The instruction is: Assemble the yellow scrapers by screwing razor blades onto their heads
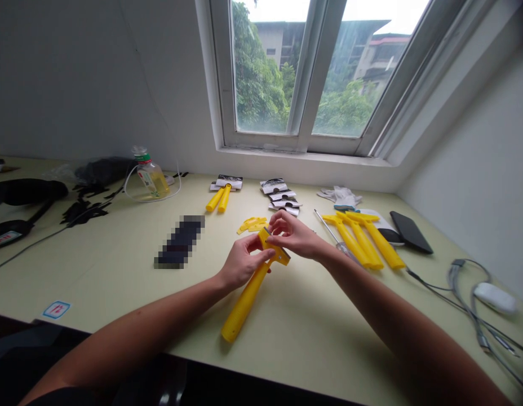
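A yellow scraper [246, 299] lies slantwise in front of me, its long handle toward me and a dark metal edge along its head. My left hand [243, 262] grips it just below the head, thumb across the front. My right hand [296, 235] is at the head from the far right, its fingers curled and pinched, the thumb by a small hole in the face. Whatever lies between those fingertips is too small to make out. Just beyond my hands are loose yellow plastic pieces [252, 224].
On the right lie several yellow scrapers [373, 239], a screwdriver [327, 225], white gloves [341, 195] and cables [460, 287]. Farther back are two yellow handles with cards [219, 197] and a stack of cards [280, 196]. A bottle [151, 175] stands left, behind a pixelated dark object [181, 241].
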The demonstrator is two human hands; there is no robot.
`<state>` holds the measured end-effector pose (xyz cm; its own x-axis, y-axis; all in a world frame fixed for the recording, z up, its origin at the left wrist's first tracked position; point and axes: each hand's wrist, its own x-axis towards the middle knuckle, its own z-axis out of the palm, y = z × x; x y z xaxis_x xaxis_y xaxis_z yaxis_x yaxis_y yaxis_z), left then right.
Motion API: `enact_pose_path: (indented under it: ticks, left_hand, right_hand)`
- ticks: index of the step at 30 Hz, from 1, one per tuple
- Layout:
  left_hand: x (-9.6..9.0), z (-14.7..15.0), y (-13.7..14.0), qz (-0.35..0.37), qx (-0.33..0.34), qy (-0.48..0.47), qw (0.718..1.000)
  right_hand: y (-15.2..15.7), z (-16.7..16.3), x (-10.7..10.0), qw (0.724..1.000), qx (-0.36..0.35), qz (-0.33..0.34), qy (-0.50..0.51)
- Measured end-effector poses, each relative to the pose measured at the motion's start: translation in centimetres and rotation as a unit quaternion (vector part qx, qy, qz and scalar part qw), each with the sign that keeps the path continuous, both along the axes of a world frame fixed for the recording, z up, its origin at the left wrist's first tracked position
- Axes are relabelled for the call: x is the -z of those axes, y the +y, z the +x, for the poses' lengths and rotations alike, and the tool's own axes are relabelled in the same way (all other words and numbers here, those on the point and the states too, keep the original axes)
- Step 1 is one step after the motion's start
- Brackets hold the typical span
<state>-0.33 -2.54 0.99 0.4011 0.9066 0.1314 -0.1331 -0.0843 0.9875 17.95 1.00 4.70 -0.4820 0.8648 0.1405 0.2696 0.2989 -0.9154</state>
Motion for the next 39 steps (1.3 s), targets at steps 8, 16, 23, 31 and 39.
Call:
enact_pose_path:
  ticks: [8,16,23,31,39]
  left_hand:
    - [-0.2,0.0,-0.2,0.002,0.035,0.017,0.999]
    - [-0.5,0.1,-0.1,-0.065,0.052,-0.019,0.996]
    - [-0.7,-0.1,0.3,-0.124,0.057,-0.058,0.989]
    - [-0.6,-0.7,1.7,-0.223,-0.003,-0.043,0.974]
    - [-1.5,-1.3,1.7,-0.181,-0.057,0.007,0.982]
  right_hand:
    - [-0.7,0.3,-1.1,0.998,-0.029,-0.009,-0.055]
    - [-0.2,0.4,-0.3,0.997,-0.057,-0.056,0.002]
    - [0.6,1.9,-1.1,0.996,-0.050,-0.055,-0.042]
    - [3.4,9.7,-1.5,0.882,0.111,0.078,-0.452]
    - [4.1,10.2,0.4,0.852,0.104,0.045,-0.511]
